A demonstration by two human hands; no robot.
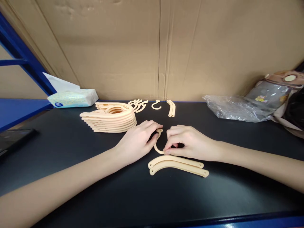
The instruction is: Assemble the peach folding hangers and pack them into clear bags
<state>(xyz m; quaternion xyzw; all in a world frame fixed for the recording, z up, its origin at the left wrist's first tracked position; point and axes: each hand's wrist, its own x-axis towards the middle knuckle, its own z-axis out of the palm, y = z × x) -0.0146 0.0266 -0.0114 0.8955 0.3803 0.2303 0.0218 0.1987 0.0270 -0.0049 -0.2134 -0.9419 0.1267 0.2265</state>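
Right fingers (pixel 166 150) hide one end of the curved, cream plastic hook (pixel 155 147); a flat, dark object (pixel 16 139), blurred, runs out of picture by the left edge of the black surface (pixel 118 196)!

Have hook (pixel 156 148) between left hand (pixel 145 136) and right hand (pixel 188 142), touching both. See two hanger arms (pixel 178 166) side by side on tabletop (pixel 118 196), just before right hand. Behind-left of left hand, find hanger stack (pixel 111 123); farther that way, tissue pack (pixel 76 98). Behind left hand, see hook cluster (pixel 140 107), right of stack. Right of cluster, roughly behind the gap between hands, find lone hook (pixel 156 108); behind right hand, another arm pair (pixel 173 110), side by side. Well right of right hand and behind, have plastic bag (pixel 237 107), bottle (pixel 270 93) at its right end. Far left of left hand, flat object (pixel 15 139); behind everything, wall (pixel 114 47).
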